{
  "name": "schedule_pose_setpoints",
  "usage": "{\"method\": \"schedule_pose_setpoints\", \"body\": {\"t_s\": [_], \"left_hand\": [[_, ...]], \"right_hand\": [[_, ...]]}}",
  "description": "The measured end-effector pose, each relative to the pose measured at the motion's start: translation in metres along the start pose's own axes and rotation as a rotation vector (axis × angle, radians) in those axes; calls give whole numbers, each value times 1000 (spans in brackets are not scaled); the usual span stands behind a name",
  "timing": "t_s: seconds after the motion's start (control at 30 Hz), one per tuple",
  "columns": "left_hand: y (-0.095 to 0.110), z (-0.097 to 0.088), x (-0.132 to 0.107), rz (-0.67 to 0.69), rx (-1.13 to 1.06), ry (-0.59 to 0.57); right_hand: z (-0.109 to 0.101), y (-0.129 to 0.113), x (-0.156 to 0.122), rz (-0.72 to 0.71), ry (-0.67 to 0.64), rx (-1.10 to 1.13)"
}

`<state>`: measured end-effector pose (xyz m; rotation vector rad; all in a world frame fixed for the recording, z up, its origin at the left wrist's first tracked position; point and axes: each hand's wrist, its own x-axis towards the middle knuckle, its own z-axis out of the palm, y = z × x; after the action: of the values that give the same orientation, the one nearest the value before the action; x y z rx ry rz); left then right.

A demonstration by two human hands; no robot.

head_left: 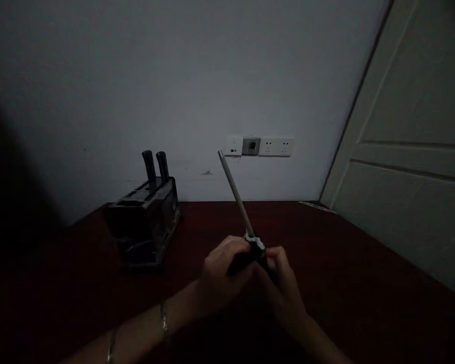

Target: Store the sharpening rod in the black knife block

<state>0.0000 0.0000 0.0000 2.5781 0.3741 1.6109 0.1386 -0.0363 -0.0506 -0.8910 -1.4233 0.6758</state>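
A long grey metal honing rod [237, 197] slants up and to the left from between my two hands above the table. Something whitish and crumpled [256, 241] surrounds its base. Below that is a black part, probably the handle, mostly covered by fingers and darkness. My left hand [225, 270], with two bracelets on its forearm, is closed around the black part from the left. From the right, my right hand [282, 285] pinches the same part, thumb and fingers closed. Exactly where each grip lies on it is too dark to tell.
A dark knife block [147, 222] with two black-handled knives [155, 167] stands to the left on the dark red table [349, 258]. Wall sockets [275, 146] are behind the rod. A panelled door [409, 167] borders the right side. A blurred dark shape fills the left edge.
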Motion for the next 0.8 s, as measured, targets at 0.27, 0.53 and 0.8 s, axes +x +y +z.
{"method": "schedule_pose_setpoints", "body": {"t_s": [0.27, 0.53, 0.8], "left_hand": [[-2, 2, 0, -26, 29, 6], [-6, -1, 1, -139, 5, 11], [1, -4, 4, -158, -49, 49]], "right_hand": [[2, -1, 3, 29, 13, -74], [2, -7, 4, 152, -26, 138], [5, -9, 3, 343, -170, 611]]}}
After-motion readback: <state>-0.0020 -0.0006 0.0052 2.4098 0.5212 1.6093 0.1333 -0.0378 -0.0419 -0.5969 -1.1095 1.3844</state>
